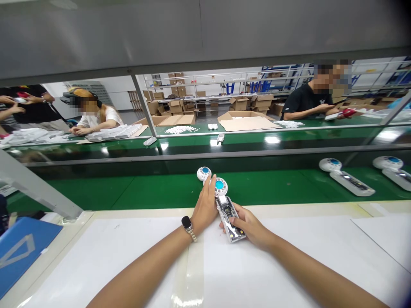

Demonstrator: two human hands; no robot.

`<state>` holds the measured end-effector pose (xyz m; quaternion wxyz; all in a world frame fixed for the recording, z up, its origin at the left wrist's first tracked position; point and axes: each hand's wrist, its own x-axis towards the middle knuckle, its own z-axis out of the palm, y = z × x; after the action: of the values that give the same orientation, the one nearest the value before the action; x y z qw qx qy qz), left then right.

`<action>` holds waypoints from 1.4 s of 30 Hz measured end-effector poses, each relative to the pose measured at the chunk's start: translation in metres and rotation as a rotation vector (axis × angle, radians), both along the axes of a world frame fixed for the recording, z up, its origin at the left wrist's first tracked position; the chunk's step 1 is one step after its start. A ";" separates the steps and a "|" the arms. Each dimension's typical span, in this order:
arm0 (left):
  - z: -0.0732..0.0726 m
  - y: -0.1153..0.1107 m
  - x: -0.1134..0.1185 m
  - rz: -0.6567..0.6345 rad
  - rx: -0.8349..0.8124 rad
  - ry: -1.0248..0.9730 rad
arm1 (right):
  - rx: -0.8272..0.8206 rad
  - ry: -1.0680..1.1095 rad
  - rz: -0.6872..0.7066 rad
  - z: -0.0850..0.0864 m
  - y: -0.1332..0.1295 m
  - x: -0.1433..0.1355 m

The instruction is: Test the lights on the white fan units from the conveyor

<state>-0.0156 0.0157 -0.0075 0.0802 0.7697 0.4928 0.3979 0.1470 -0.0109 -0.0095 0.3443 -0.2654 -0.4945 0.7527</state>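
Note:
A handheld device with a round white head, a blue disc in it and a long casing with a bare circuit board (227,209) is held over the front edge of the green belt. My right hand (248,224) is closed round the casing, its thumb on the board side. At the head's left side, my left hand (205,207) rests its fingers against the rim; its thumb is hidden. Just behind these fingers, a second round white head (204,173) with a blue disc shows on the belt; the rest of it is covered.
Two similar devices (348,182) (393,171) lie on the green belt (154,188) to the right. White sheets (128,256) cover the near table; a blue folder (28,252) is at left. A metal post (41,184) stands left, a grey panel (199,30) overhead. Co-workers sit across.

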 end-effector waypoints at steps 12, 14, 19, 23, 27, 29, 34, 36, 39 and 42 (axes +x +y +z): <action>-0.005 0.005 -0.004 0.256 -0.182 -0.059 | 0.090 -0.017 -0.614 -0.003 0.069 0.068; -0.010 0.009 -0.008 0.260 -0.219 -0.066 | 0.106 -0.159 -0.766 -0.007 0.075 0.077; -0.011 0.021 -0.014 0.240 -0.118 -0.336 | 0.248 -0.384 -0.985 -0.010 0.064 0.069; -0.001 0.012 -0.004 0.091 0.049 -0.364 | 0.379 -0.281 -0.896 -0.008 0.034 0.030; 0.009 -0.009 0.008 -0.379 0.028 -0.040 | 0.166 -0.050 -0.453 -0.007 0.017 0.000; 0.012 -0.014 0.010 -0.514 -0.026 0.103 | 0.065 0.044 -0.341 -0.004 0.017 -0.004; 0.011 -0.015 0.005 -0.488 -0.120 0.162 | 0.000 0.124 -0.396 0.003 0.019 0.004; 0.009 -0.013 0.003 -0.446 -0.126 0.086 | 0.009 0.104 -0.432 0.004 0.018 0.006; 0.006 -0.009 0.002 -0.298 -0.089 -0.104 | -0.074 0.089 -0.289 0.005 0.015 0.007; 0.004 -0.004 0.002 -0.080 -0.071 -0.243 | -0.161 0.121 -0.198 0.006 0.013 0.006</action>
<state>-0.0136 0.0116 -0.0031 0.1824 0.7315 0.4622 0.4669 0.1530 0.0017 -0.0031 0.4235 -0.2936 -0.3822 0.7670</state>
